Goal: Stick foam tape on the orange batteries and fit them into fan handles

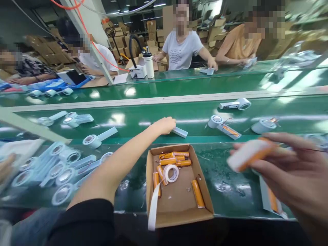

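My left hand (164, 125) reaches out over the green belt. Its fingers are closed on a pale blue handheld fan (180, 132); the handle shows and the head is hidden. My right hand (284, 167) is at the right, blurred, pinching an orange battery (258, 159) with a white strip along its upper side. Below that hand, partly covered, lies a fan casing (265, 194) with orange in its handle. A cardboard box (179, 218) between my arms contains several orange batteries (197, 193) and a roll of white tape (171, 173), its loose end hanging over the edge.
Several pale blue fans (65, 175) are piled at the left. More lie on the belt (143, 112), including an open fan with wires (224, 126). A slanted metal post (33, 124) crosses at left. Co-workers (181, 49) sit opposite; another person's hand (6, 165) shows at far left.
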`<state>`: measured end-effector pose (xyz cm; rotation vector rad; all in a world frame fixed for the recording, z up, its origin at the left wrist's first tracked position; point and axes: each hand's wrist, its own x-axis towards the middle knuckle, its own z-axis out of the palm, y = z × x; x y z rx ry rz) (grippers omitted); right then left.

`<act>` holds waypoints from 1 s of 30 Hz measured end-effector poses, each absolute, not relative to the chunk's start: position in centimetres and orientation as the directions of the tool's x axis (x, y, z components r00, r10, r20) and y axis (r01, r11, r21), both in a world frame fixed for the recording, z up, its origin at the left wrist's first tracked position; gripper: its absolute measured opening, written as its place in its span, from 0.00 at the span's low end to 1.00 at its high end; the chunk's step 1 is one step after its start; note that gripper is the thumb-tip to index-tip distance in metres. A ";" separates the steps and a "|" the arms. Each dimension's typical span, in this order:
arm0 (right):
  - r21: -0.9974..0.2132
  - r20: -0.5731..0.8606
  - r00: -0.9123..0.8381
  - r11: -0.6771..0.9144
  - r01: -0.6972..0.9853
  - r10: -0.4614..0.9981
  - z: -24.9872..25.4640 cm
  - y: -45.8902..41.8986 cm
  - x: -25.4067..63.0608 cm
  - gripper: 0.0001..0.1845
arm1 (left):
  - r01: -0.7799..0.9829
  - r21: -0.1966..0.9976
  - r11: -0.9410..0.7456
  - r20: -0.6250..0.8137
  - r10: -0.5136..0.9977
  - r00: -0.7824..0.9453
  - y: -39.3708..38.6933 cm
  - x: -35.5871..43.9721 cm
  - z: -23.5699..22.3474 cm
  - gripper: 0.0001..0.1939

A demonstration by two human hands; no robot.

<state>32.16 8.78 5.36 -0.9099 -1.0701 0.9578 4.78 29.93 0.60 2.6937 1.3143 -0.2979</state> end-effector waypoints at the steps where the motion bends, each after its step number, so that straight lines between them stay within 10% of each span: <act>1: -0.926 0.356 0.099 0.365 -0.097 0.929 5.7 10.3 31.3 0.27 | 0.778 0.051 -0.627 -0.235 0.749 0.619 30.4 4.8 0.5 0.09; 7: -0.865 0.267 -0.280 0.358 0.351 0.922 1.8 21.0 27.1 0.18 | 0.769 0.141 -0.623 -0.174 0.749 0.639 32.1 3.9 0.1 0.12; 12: -0.456 0.042 -0.409 0.382 0.804 0.912 -0.6 25.5 24.8 0.19 | 0.818 0.156 -0.553 -0.124 0.811 0.572 32.2 4.9 -0.6 0.14; 22: -0.065 -0.152 -0.436 0.431 0.900 0.887 -0.5 25.3 23.8 0.21 | 0.863 0.272 -0.425 -0.045 0.891 0.452 31.0 6.9 -1.0 0.17; 30: -0.080 -0.131 -0.514 0.508 0.858 0.848 -1.1 25.5 26.9 0.15 | 0.853 0.281 -0.440 0.086 0.897 0.434 26.7 6.6 1.5 0.17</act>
